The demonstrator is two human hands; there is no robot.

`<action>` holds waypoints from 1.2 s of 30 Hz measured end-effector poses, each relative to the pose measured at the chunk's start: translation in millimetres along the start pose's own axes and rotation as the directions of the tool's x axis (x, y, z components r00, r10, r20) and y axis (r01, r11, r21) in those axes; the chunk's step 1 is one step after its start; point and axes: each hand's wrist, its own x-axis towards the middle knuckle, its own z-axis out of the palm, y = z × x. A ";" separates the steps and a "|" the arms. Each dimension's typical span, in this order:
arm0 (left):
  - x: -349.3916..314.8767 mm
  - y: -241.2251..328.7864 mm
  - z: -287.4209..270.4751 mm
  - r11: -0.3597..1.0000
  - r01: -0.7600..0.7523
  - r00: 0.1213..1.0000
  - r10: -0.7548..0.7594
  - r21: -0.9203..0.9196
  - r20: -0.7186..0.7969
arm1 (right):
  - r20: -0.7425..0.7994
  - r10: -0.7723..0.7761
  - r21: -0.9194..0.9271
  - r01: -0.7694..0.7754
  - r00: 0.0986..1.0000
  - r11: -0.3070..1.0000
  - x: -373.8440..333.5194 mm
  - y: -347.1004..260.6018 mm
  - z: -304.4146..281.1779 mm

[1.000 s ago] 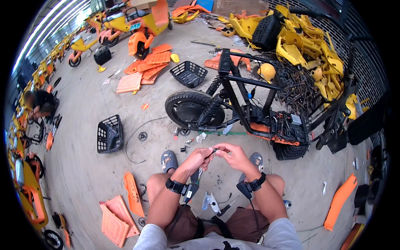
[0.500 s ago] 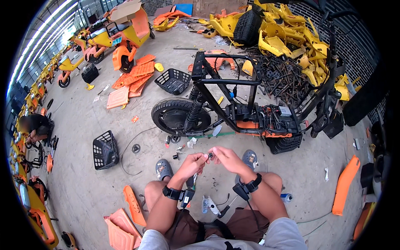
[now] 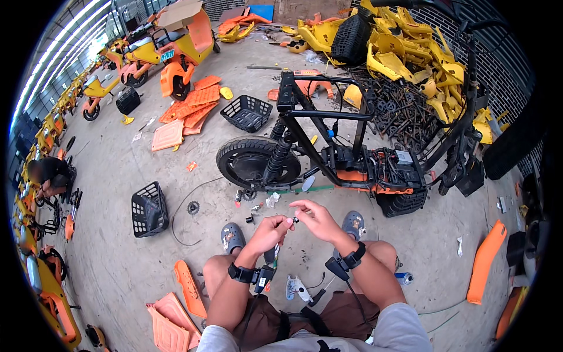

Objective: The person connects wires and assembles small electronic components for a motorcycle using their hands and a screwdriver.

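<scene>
In front of my knees, my left hand [image 3: 271, 233] pinches a small dark part [image 3: 295, 220] between thumb and fingertips. It is too small to name. Just to the right, my right hand [image 3: 317, 220] has its index finger raised away from the thumb, its lower fingers close to the part. Whether they touch it I cannot make out. Beyond both hands stands a stripped scooter frame [image 3: 350, 114] with its rear wheel [image 3: 258, 162] on. Loose on the floor nearby are a sprocket [image 3: 193, 207], a short black cylinder [image 3: 250, 220] and a crumpled white scrap [image 3: 272, 200].
Between my legs lie a screwdriver [image 3: 317, 297] and a white-grey part [image 3: 298, 288]. A spray can [image 3: 403, 278] lies by my right knee. Black baskets [image 3: 149, 210], orange panels [image 3: 172, 321] and a yellow panel heap [image 3: 404, 53] surround me. A person [image 3: 49, 176] crouches far left.
My right index finger has lifted and spread from the thumb, opening the right hand's pinch. My left hand stays nearly in place. The view has shifted slightly.
</scene>
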 end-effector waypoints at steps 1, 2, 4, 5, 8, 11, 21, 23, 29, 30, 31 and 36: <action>-1.0 0.2 -1.7 1.000 -0.003 1.000 0.003 0.007 -0.003 | 0.024 -0.050 0.064 0.048 0.998 0.997 1.3 -1.1 2.4; -2.1 -0.3 -2.6 1.000 -0.003 1.000 0.003 0.006 -0.002 | 0.024 -0.049 0.063 0.048 0.999 0.997 1.2 -2.3 5.5; -5.1 -1.5 -5.2 0.997 -0.032 0.999 0.033 0.072 -0.010 | 0.127 0.124 0.129 -0.140 0.984 0.982 1.7 -10.2 13.2; -6.0 -3.8 -6.8 0.997 -0.033 0.999 0.034 0.077 -0.006 | 0.122 0.122 0.131 -0.138 0.985 0.982 2.4 -15.1 14.6; -8.2 -9.9 -10.3 0.988 -0.038 0.999 0.038 0.152 0.000 | 0.129 0.265 0.010 -0.269 0.956 0.963 6.1 -29.0 13.8; -8.4 -5.2 -8.2 0.991 -0.030 0.999 0.034 0.127 -0.027 | 0.047 0.232 -0.220 -0.216 0.972 0.951 7.2 -15.2 9.1; -5.2 1.7 4.7 0.994 -0.028 0.998 0.033 0.110 -0.051 | -0.015 0.202 -0.108 -0.203 0.979 0.973 0.4 -15.6 5.8; -1.7 0.4 6.8 0.996 -0.027 0.998 0.032 0.079 -0.052 | -0.047 0.126 -0.085 -0.130 0.991 0.988 -0.7 -2.6 6.7; 5.5 -4.0 13.5 0.993 -0.073 0.997 0.075 0.089 -0.020 | -0.049 0.088 -0.151 -0.095 0.995 0.984 -7.3 -8.0 -3.4; 6.6 -3.4 15.0 0.993 -0.078 0.997 0.080 0.092 -0.018 | -0.053 0.084 -0.152 -0.091 0.995 0.984 -8.0 -12.1 -6.0; 7.3 -3.1 16.1 0.994 -0.081 0.996 0.083 0.074 -0.027 | -0.062 0.123 -0.191 -0.133 0.990 0.972 -8.6 -15.9 -8.1; 11.6 -5.6 15.4 0.995 -0.103 0.994 0.103 0.002 -0.047 | -0.139 -0.106 -0.250 0.069 0.985 0.966 -11.8 -3.0 -4.4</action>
